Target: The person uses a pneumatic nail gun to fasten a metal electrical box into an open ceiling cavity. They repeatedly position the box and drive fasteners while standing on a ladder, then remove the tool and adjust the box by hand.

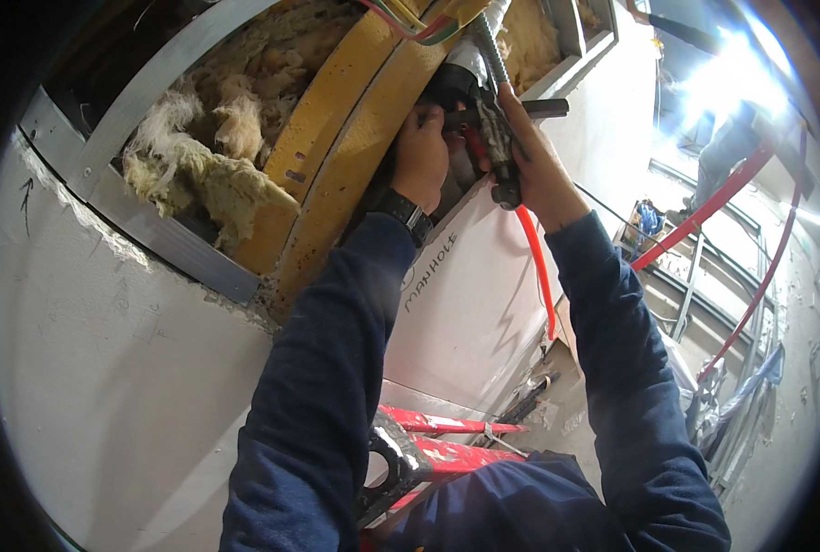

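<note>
My left hand (421,158) is up at the wall opening with its fingers curled closed. What lies inside them is hidden, beside the left end of a dark straight bar (548,109). My right hand (546,177) is closed along a dark, paint-streaked tool (496,138), whose exact kind I cannot tell. A small red part (474,143) shows between the hands. Behind them runs a silvery wrapped pipe (468,57) with a black section, next to a flexible metal conduit (491,51). An orange-red strip (537,267) hangs below my right hand.
A yellow beam (336,138) borders the opening at the left, with torn insulation (217,156) inside metal framing (152,87). Loose wires (419,32) dangle above. A red ladder (456,454) stands below me. A bright lamp (727,78) shines at upper right, near a person's leg (718,156).
</note>
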A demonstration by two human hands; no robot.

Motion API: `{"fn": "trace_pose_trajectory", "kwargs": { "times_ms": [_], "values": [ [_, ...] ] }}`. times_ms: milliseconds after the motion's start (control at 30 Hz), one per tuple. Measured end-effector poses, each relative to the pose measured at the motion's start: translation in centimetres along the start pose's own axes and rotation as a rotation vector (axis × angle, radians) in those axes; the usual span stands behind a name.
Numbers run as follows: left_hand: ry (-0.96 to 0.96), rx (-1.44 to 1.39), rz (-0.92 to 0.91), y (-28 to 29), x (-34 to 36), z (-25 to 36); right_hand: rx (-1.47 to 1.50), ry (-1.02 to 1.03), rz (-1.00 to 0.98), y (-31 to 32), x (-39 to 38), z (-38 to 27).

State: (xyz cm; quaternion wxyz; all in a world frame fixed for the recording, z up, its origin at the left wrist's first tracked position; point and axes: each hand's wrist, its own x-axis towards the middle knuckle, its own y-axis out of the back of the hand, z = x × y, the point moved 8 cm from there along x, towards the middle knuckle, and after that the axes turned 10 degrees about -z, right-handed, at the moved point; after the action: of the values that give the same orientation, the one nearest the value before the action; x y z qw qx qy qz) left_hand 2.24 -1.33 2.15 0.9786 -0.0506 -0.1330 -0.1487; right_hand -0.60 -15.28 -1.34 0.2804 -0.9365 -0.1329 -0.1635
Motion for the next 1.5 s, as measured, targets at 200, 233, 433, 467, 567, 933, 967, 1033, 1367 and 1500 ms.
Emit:
{"fn": "trace_pose_trajectory", "kwargs": {
  "times_ms": [200, 233, 433, 467, 567, 933, 967, 1033, 1367, 1500],
  "values": [
    [0.032, -0.047, -0.036, -0.1, 0.4, -0.6, -0.262, -0.002, 0.296, -0.4, 0.0, -2.1],
    [0.046, -0.044, -0.049, -0.1, 0.7, -0.7, -0.266, -0.003, 0.312, -0.5, 0.0, -2.2],
    [0.037, 0.068, -0.041, 0.4, 2.7, -1.4, -0.256, -0.063, 0.298, -0.2, 0.2, -1.9],
    [0.023, 0.097, -0.045, 0.5, 3.0, -1.4, -0.258, -0.104, 0.284, 0.0, 0.2, -1.8],
    [-0.082, 0.251, 0.000, 1.0, 4.0, -0.9, -0.253, -0.154, 0.239, 0.3, 0.4, -1.6],
    [-0.228, 0.939, 0.045, 0.9, 6.5, -1.6, -0.393, 0.019, 0.220, -1.1, 0.7, -2.9],
    [-0.350, 1.050, 0.049, 0.4, 6.5, -1.0, -0.341, -0.024, 0.232, -1.1, 0.5, -2.6],
    [-0.440, 1.405, -0.016, -0.3, 6.6, -0.8, -0.292, -0.078, 0.231, -1.5, 0.1, -2.3],
    [-0.402, 1.350, 0.051, 0.0, 5.6, -0.1, -0.265, -0.098, 0.212, -1.9, 0.5, -2.1],
    [-0.470, 1.420, 0.055, -0.1, 5.8, -0.4, -0.348, -0.054, 0.131, -1.7, 1.3, -2.1]
  ]
}}
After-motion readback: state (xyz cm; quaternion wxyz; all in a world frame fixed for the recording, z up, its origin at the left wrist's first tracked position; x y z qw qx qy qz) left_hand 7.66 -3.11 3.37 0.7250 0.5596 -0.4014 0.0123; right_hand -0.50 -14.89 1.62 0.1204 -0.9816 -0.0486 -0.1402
